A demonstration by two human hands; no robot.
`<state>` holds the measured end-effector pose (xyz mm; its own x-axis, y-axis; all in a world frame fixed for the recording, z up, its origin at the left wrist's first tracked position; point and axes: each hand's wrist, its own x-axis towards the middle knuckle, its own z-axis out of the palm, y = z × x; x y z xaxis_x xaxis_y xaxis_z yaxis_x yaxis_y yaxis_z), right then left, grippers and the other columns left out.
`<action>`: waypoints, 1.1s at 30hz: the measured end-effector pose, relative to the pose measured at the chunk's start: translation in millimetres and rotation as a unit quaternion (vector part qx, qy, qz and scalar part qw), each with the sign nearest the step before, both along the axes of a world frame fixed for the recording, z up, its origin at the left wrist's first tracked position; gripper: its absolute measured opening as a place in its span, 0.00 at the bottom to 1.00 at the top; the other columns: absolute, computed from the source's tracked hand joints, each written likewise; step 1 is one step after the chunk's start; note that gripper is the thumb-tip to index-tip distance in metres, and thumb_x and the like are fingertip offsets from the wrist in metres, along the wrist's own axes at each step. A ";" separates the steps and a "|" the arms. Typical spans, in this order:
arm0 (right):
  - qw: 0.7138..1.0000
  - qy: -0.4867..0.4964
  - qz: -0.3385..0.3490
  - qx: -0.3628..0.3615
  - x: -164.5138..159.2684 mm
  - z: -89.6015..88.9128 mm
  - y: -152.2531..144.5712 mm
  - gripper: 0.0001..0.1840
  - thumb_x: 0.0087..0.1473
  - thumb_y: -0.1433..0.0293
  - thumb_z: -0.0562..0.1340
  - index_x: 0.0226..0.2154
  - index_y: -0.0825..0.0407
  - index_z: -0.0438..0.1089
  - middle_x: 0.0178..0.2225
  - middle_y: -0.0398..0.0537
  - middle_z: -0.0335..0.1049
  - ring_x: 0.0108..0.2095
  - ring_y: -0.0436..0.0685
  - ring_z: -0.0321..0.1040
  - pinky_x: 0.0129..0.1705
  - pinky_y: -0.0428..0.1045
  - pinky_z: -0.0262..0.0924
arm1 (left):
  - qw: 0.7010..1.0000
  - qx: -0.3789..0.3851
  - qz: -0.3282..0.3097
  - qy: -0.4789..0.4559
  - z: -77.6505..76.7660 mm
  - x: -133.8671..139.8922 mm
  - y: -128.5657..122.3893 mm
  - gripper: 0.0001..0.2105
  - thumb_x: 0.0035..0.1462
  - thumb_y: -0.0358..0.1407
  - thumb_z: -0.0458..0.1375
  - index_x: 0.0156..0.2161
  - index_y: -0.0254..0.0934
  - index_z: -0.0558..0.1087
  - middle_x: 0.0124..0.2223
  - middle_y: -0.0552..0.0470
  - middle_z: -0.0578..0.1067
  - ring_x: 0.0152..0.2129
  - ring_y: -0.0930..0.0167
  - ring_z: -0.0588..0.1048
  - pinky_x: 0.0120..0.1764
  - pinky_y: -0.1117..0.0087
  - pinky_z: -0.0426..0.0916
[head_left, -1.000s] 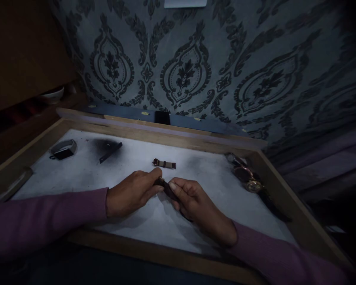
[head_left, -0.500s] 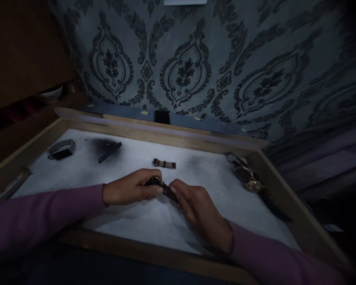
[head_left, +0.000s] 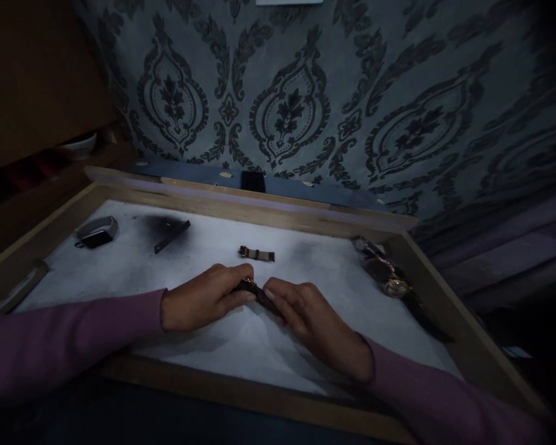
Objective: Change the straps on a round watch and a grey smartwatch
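My left hand is closed around the case of a wristwatch, with thumb and forefinger on either side of it. The watch's dark brown strap runs off to the right, and my right hand pinches it. Fingers cover much of the case, and the dial is hardly visible. Just beyond my hands, a short loose watch strap with a buckle lies on the white surface, its lighter lining facing up.
A wooden rim surrounds the white surface. At the left lie a smartwatch and a dark flat bar. Several watches are bunched along the right side. A dark phone-like rectangle sits behind the back rim, below the patterned wall.
The watch has been tilted in my hands, so less of its face shows and the strap points slightly further down. Both hands have shifted slightly; the other things stay put.
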<state>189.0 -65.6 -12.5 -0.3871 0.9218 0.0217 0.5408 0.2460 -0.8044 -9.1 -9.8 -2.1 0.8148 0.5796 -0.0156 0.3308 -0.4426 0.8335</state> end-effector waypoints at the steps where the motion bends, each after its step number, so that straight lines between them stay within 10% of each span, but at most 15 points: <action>1: 0.999 -0.027 0.014 0.018 2.0 1.4 -0.4 0.19 0.65 0.65 0.49 0.22 0.50 0.54 0.17 0.37 0.52 0.18 0.47 0.49 0.22 0.44 0.45 | 0.999 -0.033 -0.007 -0.008 1.3 -0.4 1.0 0.08 0.63 0.37 0.51 0.32 0.37 0.61 0.27 0.57 0.63 0.24 0.75 0.62 0.28 0.73 0.56; 10: 0.989 -0.086 0.070 0.098 7.3 2.0 0.2 0.15 0.63 0.72 0.47 0.24 0.49 0.52 0.18 0.37 0.53 0.16 0.46 0.49 0.21 0.44 0.44 | 0.938 -0.339 -0.041 -0.065 -1.8 -0.6 9.5 0.15 0.57 0.46 0.58 0.32 0.36 0.62 0.22 0.62 0.63 0.14 0.81 0.55 0.17 0.76 0.48; 33: 0.999 0.001 0.038 0.028 6.0 1.0 2.4 0.18 0.66 0.68 0.48 0.24 0.51 0.57 0.18 0.37 0.60 0.18 0.46 0.55 0.23 0.44 0.50 | 0.925 -0.367 -0.031 -0.094 -6.7 -0.3 13.3 0.10 0.59 0.40 0.58 0.34 0.35 0.64 0.23 0.61 0.64 0.14 0.81 0.55 0.17 0.77 0.49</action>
<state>195.0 -63.2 -11.5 -0.4554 0.8874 0.0723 0.5178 0.3300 -0.7893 -9.4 3.5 -8.9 0.8746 0.4207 -0.2409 0.1426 0.2518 0.9572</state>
